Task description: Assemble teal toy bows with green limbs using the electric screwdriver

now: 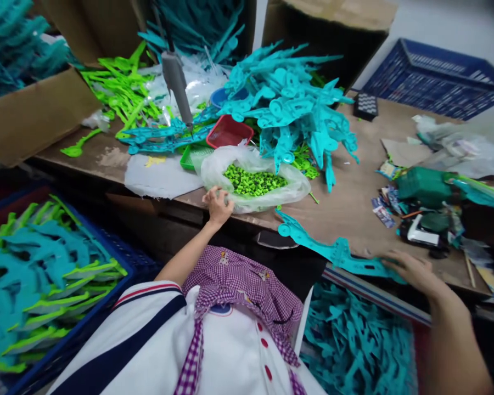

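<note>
Here, teal part lengthwise up-left.

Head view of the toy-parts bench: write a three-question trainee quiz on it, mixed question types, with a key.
1. True or false: the left hand rests on the clear bag of small green pieces.
2. Multiple choice: the right hand rests on
A. a red tray
B. a long teal plastic part
C. a green spoon
3. Fill in: the crate at the person's left, the blue crate, holds teal and ______ parts.

Key: 1 true; 2 B; 3 green.
</note>
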The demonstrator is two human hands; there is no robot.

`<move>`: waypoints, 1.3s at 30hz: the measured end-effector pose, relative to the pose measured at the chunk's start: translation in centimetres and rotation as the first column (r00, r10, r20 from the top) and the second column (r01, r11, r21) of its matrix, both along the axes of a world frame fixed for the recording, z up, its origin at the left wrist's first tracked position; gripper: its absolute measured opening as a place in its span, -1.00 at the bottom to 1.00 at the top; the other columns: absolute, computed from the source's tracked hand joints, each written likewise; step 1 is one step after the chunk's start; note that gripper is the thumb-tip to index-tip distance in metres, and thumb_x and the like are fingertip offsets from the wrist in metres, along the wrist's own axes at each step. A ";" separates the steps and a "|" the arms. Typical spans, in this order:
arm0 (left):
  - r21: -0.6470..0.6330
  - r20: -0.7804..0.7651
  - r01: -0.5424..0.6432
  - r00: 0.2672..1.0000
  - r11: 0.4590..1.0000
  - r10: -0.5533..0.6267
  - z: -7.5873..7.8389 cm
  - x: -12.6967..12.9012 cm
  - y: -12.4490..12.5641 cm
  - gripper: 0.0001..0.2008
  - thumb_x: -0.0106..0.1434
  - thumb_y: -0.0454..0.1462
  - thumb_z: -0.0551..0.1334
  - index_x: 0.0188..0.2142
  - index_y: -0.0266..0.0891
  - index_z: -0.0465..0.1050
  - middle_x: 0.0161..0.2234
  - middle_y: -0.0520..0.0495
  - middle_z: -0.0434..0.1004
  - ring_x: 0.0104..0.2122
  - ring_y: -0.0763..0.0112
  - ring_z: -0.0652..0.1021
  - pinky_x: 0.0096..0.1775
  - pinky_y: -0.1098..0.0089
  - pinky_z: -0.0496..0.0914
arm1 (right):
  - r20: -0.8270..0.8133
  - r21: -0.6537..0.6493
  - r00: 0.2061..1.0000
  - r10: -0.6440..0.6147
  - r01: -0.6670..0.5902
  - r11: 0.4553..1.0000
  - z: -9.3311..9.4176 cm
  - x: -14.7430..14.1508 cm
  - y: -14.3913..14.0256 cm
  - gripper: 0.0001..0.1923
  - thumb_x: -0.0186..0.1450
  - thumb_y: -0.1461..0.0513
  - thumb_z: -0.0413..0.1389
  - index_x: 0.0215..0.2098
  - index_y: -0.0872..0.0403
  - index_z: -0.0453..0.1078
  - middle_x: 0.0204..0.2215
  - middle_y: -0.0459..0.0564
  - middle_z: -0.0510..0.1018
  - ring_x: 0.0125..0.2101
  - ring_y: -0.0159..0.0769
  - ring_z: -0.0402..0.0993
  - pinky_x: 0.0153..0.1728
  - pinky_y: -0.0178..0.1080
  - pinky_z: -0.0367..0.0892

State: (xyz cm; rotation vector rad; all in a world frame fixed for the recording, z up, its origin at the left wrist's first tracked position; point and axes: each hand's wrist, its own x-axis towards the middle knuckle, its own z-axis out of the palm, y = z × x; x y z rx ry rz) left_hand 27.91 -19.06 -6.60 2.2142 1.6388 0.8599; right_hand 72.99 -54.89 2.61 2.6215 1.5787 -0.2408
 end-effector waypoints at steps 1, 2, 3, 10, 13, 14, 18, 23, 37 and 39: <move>0.006 0.022 -0.015 1.000 1.000 0.015 0.1 -0.5 -0.3 -0.68 0.13 -0.28 0.25 -0.09 -0.28 0.45 0.12 -0.37 0.37 0.19 -0.08 0.35 0.21 -0.03 0.13 | -0.139 0.063 0.990 -0.014 0.023 0.998 -0.5 0.4 2.0 -0.65 0.14 -0.06 0.05 -0.52 -0.06 0.55 -0.27 0.12 0.69 -0.13 0.07 0.61 -0.06 0.06 0.39; 0.025 0.046 -0.019 0.999 1.000 0.017 0.3 -1.0 -0.6 -0.62 0.12 -0.27 0.26 -0.04 -0.29 0.41 0.12 -0.38 0.36 0.19 -0.07 0.34 0.22 -0.01 0.15 | -0.267 0.115 0.963 -0.029 0.062 0.991 -1.0 0.7 3.8 -0.67 0.11 -0.05 0.12 -0.54 -0.03 0.55 -0.32 0.14 0.68 -0.20 0.06 0.60 -0.10 0.07 0.38; 0.059 0.074 -0.006 0.997 0.998 0.002 0.7 -1.6 -1.0 -0.54 0.11 -0.26 0.27 0.02 -0.32 0.37 0.13 -0.40 0.35 0.20 -0.05 0.34 0.23 0.01 0.16 | -0.341 0.135 0.940 -0.029 0.079 0.988 -1.6 1.1 5.6 -0.70 0.07 -0.04 0.17 -0.57 -0.01 0.54 -0.39 0.14 0.66 -0.28 0.04 0.59 -0.15 0.05 0.37; 0.148 -0.004 0.459 0.886 0.876 -0.464 6.4 0.4 -1.5 -0.74 0.40 -0.24 0.09 0.00 -0.16 0.47 -0.04 -0.17 0.51 0.05 0.20 0.48 0.18 0.21 0.32 | -0.449 0.321 0.894 -0.004 0.165 0.933 -4.2 1.2 11.1 -0.92 0.01 0.19 0.27 -0.52 0.04 0.55 -0.42 0.06 0.59 -0.37 -0.16 0.47 -0.16 -0.01 0.33; -0.029 -0.217 0.473 0.857 0.880 -0.468 7.5 4.4 0.7 -0.66 0.36 -0.30 0.18 0.11 -0.15 0.46 0.07 -0.24 0.45 0.08 0.09 0.45 0.14 0.14 0.34 | -0.360 0.580 0.932 -0.031 0.250 0.775 -4.0 -2.0 11.0 -0.86 0.13 0.13 0.20 -0.45 0.03 0.51 -0.36 0.08 0.56 -0.29 -0.14 0.43 -0.05 0.05 0.28; -0.072 -0.288 0.461 0.839 0.884 -0.461 7.5 5.4 1.4 -0.61 0.32 -0.32 0.23 0.14 -0.13 0.45 0.12 -0.27 0.41 0.11 0.04 0.43 0.12 0.11 0.34 | -0.337 0.656 0.941 -0.035 0.261 0.708 -4.1 -3.8 11.1 -0.83 0.17 0.11 0.17 -0.40 0.03 0.51 -0.32 0.12 0.57 -0.24 -0.11 0.44 -0.03 0.06 0.27; -0.143 -0.409 0.497 0.758 0.856 -0.509 6.5 6.7 3.1 -0.70 0.33 -0.35 0.21 0.03 -0.16 0.53 0.12 -0.28 0.39 0.10 0.04 0.40 0.03 0.17 0.38 | -0.334 0.737 0.941 0.049 0.229 0.636 -5.3 -13.2 12.3 -0.70 0.32 0.03 0.04 -0.20 0.00 0.52 -0.17 0.17 0.61 -0.11 -0.08 0.49 0.01 0.01 0.33; -0.140 -0.380 0.511 0.763 0.848 -0.523 5.7 6.2 3.7 -0.76 0.36 -0.38 0.15 -0.08 -0.24 0.56 0.08 -0.25 0.44 -0.01 0.18 0.48 0.00 0.26 0.40 | -0.481 0.794 0.867 0.130 0.368 0.483 -3.6 -22.6 16.7 -0.72 0.37 0.07 0.05 -0.21 0.06 0.52 -0.24 0.09 0.63 -0.15 -0.12 0.54 -0.04 0.00 0.42; -0.413 0.735 0.536 0.673 0.736 -0.078 8.2 4.3 3.1 -0.76 0.19 -0.16 0.38 -0.21 -0.25 0.62 -0.28 -0.09 0.65 -0.39 0.39 0.59 -0.29 0.35 0.52 | -0.667 0.725 0.616 0.419 0.410 0.553 1.5 -28.4 28.2 -0.66 0.37 -0.03 0.11 -0.06 -0.01 0.51 -0.20 0.03 0.60 -0.21 -0.21 0.54 -0.14 -0.14 0.49; -0.514 0.812 0.659 0.580 0.548 0.064 8.4 3.1 0.9 -0.71 0.07 -0.08 0.47 -0.29 -0.23 0.63 -0.34 -0.05 0.62 -0.44 0.45 0.55 -0.39 0.43 0.48 | -0.639 0.741 0.623 0.451 0.341 0.579 0.8 -29.6 26.9 -0.69 0.38 0.00 0.12 -0.05 -0.03 0.52 -0.23 0.02 0.57 -0.24 -0.23 0.52 -0.16 -0.15 0.49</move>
